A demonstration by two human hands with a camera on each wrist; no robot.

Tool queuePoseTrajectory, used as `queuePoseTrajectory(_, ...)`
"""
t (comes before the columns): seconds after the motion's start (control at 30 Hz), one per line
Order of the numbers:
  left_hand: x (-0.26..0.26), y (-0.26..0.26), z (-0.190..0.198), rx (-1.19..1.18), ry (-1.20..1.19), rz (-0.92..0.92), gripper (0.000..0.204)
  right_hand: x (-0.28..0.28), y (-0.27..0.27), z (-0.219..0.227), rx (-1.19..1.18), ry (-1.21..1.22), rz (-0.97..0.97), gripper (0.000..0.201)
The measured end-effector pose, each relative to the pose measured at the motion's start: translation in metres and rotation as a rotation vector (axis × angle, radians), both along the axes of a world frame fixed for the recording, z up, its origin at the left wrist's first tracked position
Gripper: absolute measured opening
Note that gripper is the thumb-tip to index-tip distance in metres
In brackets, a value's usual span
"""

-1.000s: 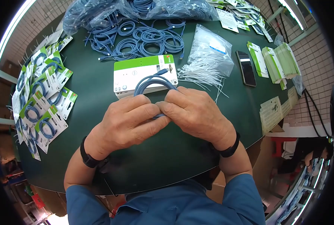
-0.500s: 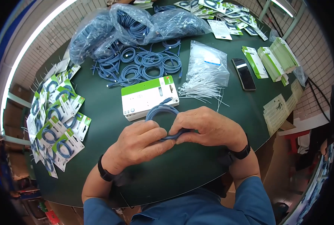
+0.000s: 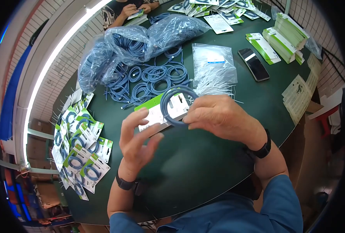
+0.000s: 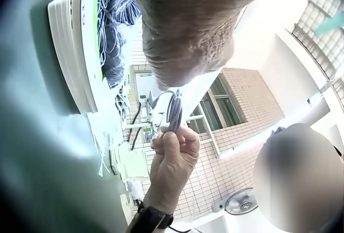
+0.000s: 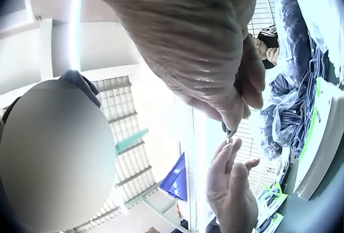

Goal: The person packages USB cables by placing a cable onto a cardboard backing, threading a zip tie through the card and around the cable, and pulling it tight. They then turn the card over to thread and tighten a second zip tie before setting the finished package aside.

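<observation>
Right hand (image 3: 223,116) pinching the coiled cable (image 3: 164,104) by its lower right edge, partly overlapping the card stack (image 3: 152,116) in the head view, left hand (image 3: 137,139) released, fingers apart near the cable, tabletop (image 3: 203,167) stretching to its curved edge.

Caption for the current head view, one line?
Right hand gripping a coiled blue cable, left hand open beside it, over a green table.

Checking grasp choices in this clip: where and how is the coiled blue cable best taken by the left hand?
I'd pinch the coiled blue cable at its left arc, coming from the left with thumb and fingers across the strands. The right hand grips the lower right; that arc is free and faces the open left hand.
</observation>
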State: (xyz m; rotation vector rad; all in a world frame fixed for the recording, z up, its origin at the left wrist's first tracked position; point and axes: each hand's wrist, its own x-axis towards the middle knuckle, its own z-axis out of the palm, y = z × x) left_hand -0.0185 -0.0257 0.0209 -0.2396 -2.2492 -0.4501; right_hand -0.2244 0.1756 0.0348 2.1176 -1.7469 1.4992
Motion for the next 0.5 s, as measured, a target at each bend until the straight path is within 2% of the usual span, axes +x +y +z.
queuePoseTrajectory(0.1,-0.014,-0.017,-0.014,0.179,-0.395,0.201,0.058,-0.007,-0.003,-0.009,-0.011,0.03,-0.059,0.025)
queuePoseTrajectory(0.13,-0.019,-0.019,-0.017,0.177,-0.398,0.197,0.058,-0.008,-0.003,-0.012,-0.009,0.048,-0.086,0.024)
queuePoseTrajectory(0.23,-0.033,-0.02,-0.023,0.028,-0.566,0.274,0.085,-0.011,-0.005,-0.02,0.015,0.087,-0.107,0.022)
queuePoseTrajectory(0.27,-0.035,-0.023,-0.026,0.025,-0.577,0.269,0.085,-0.01,-0.005,-0.022,0.027,0.104,-0.114,0.021)
queuePoseTrajectory(0.37,-0.035,-0.038,-0.03,-0.126,-0.702,0.332,0.105,-0.01,-0.005,-0.025,0.052,0.179,-0.155,0.019)
queuePoseTrajectory(0.5,-0.037,-0.049,-0.024,-0.064,-0.826,0.295,0.112,-0.007,-0.006,-0.026,0.076,0.208,-0.191,0.019)
